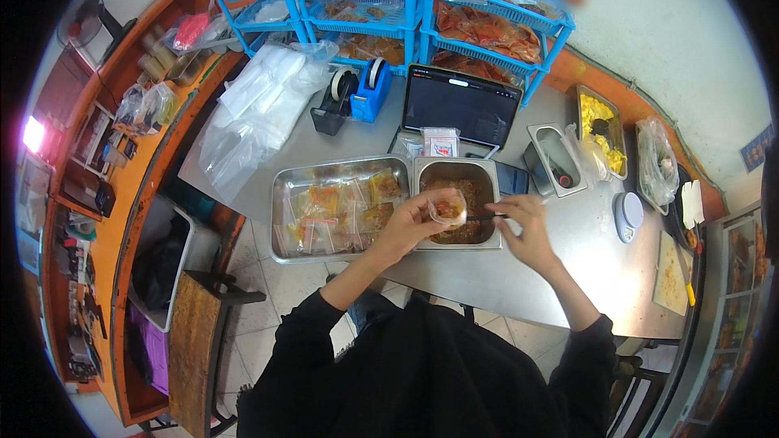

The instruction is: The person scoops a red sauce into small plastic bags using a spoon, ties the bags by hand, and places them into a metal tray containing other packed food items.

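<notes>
Above the deep steel food pan (457, 246) my left hand (406, 224) grips a small clear plastic bag (449, 209). Its mouth faces up, and reddish-brown food shows inside. My right hand (528, 225) pinches the thin dark handle of a utensil (482, 217) beside the bag; the working end is hidden, so I cannot tell its kind. Brown sauce with bits (464, 185) lies in the pan below. Touching the pan on the left is a shallow steel tray (281, 194), where several small filled zip bags (322, 198) lie.
Behind the pan stand a tablet (461, 103) and small zip-bag packs (440, 142). Tape dispensers (370, 94), plastic bags (261, 97) and blue tiered racks (420, 18) are farther back. Rightward are a steel container (554, 161), a scale (628, 217) and a knife (688, 277) on a cutting board (666, 286).
</notes>
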{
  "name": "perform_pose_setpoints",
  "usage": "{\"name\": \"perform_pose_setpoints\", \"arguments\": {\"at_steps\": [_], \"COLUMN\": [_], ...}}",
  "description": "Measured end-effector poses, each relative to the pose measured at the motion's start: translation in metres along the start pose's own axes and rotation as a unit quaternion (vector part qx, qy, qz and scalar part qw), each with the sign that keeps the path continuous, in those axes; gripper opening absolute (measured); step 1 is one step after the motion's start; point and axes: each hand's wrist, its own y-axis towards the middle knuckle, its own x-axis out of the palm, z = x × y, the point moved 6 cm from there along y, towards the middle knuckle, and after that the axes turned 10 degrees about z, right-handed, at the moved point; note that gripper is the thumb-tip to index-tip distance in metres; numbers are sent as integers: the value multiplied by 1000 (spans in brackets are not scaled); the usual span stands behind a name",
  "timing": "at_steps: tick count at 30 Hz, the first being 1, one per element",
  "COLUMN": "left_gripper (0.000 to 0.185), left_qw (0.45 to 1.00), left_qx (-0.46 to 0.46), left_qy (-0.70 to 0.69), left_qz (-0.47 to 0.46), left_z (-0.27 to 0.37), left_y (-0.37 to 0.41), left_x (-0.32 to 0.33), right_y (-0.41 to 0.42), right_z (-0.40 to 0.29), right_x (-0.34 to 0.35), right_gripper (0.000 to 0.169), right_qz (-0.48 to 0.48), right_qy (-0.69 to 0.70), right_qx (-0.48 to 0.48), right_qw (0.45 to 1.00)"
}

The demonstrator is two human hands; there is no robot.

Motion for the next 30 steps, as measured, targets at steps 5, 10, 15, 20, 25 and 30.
{"name": "perform_pose_setpoints", "arguments": {"at_steps": [5,10,15,20,25,30], "left_gripper": [42,45,52,44,38,33], "left_qw": [996,978,866,986,973,925], "left_qx": [19,43,120,-32,-152,-259], "left_qy": [80,196,474,160,-167,-263], "left_qz": [32,53,103,39,56,92], "left_z": [1,5,19,0,-24,-47], "left_y": [-6,-13,-22,-22,-21,-25], "left_x": [4,-8,-7,-7,-10,-16], "right_y": [-7,-18,-28,-28,-38,-50], "right_z": [-3,-8,-2,-2,0,-1], "right_x": [48,58,73,76,90,99], "right_gripper": [14,10,5,5,6,6], "right_qz": [-185,-192,-188,-141,-154,-149], "right_qy": [445,616,638,653,697,695], "right_qx": [343,445,495,519,507,526], "right_qw": [807,622,559,533,483,467]}}
